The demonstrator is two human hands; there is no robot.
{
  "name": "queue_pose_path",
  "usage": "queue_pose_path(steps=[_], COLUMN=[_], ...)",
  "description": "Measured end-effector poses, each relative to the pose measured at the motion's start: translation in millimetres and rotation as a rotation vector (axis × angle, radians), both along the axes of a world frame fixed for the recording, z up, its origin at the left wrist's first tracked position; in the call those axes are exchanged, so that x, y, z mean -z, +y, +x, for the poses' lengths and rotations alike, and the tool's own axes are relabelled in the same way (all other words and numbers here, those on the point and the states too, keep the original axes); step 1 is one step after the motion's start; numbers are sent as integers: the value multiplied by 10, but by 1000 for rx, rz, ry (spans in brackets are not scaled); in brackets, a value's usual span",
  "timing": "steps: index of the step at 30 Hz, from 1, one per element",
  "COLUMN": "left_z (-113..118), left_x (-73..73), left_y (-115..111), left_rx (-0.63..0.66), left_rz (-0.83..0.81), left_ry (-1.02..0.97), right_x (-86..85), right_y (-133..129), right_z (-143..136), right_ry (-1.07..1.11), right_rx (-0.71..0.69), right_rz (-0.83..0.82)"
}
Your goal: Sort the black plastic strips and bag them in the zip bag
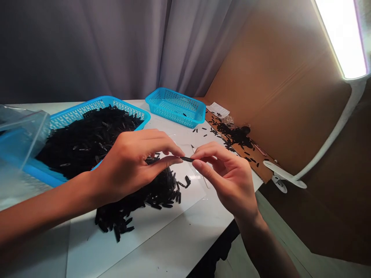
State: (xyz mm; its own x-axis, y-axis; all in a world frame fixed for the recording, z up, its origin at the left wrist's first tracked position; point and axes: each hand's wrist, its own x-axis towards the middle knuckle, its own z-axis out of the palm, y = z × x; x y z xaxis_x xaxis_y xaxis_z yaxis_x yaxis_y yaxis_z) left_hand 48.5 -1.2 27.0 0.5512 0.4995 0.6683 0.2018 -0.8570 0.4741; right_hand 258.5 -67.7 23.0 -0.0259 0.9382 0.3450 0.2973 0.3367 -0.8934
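Note:
A small, slim black piece (187,158) with narrowed ends is stretched level between my two hands. My left hand (136,162) pinches its left end between thumb and fingertips. At the opposite end, the thumb and index finger of my right hand (227,172) close on it. Its exact kind is not clear. Under and behind my left hand lies a loose heap of similar black pieces (150,193), spread over a white sheet. My left forearm and hand hide part of this heap.
A large blue basket (101,101) piled with black pieces stands at left, beside a clear plastic bag (23,135). Further back is a smaller blue basket (174,120) with a few pieces. Black scraps (236,135) lie on cardboard at right, near a clamped lamp (285,177).

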Motion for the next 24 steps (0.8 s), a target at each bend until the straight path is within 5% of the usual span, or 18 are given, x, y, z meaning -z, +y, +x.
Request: queue_pose_path(steps=[7, 13, 24], left_z=[3, 18, 59], left_x=[-28, 4, -63], left_y=[-24, -23, -105], left_rx=[-28, -10, 9], left_rz=[6, -8, -494], left_ry=[-10, 11, 26], right_x=[37, 49, 61], right_y=[47, 56, 50], right_z=[25, 3, -1], right_ry=[297, 265, 278], right_rx=[-140, -123, -161], right_rz=[-269, -239, -244])
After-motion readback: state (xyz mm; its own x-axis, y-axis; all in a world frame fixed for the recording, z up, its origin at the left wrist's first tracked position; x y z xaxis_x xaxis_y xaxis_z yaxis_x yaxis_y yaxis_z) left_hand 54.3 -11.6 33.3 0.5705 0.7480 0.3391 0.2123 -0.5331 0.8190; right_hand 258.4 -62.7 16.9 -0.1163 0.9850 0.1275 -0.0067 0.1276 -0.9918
